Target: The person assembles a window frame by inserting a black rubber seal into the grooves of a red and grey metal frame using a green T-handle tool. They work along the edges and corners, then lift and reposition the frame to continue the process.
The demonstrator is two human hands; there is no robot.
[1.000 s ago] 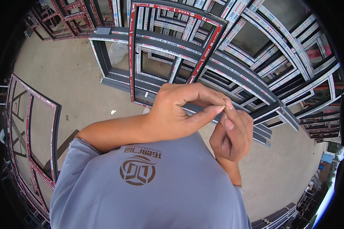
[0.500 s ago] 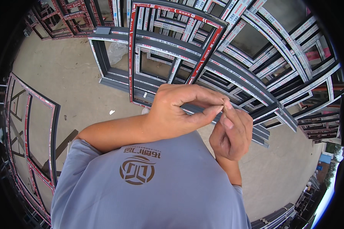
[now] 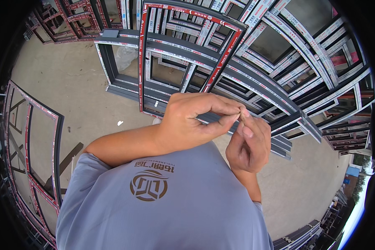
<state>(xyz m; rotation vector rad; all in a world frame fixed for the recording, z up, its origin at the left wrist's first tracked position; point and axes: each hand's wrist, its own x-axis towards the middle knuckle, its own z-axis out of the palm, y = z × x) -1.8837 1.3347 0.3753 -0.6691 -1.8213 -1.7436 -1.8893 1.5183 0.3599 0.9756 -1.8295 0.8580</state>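
My left hand (image 3: 196,118) is raised in front of my chest, its thumb and fingertips drawn together in a pinch. Close against it, my right hand (image 3: 251,141) is curled, with its fingertips meeting those of the left. Anything held between the fingertips is too small or hidden to make out. Beyond the hands stands a dark window frame (image 3: 141,62) edged with red printed film. It leans against a stack of grey frames (image 3: 187,50) with white film strips, and neither hand touches it.
At the left stands another red-filmed frame (image 3: 29,137), with dark bars behind it. Many white-filmed frames (image 3: 296,62) fill the far right. Clear plastic wrap (image 3: 127,57) lies inside a frame. A small white scrap (image 3: 120,123) rests on the concrete floor (image 3: 87,79).
Both hands stay pinched together at nearly the same spot. The right hand has shifted very slightly left, and the whole view has moved a little.
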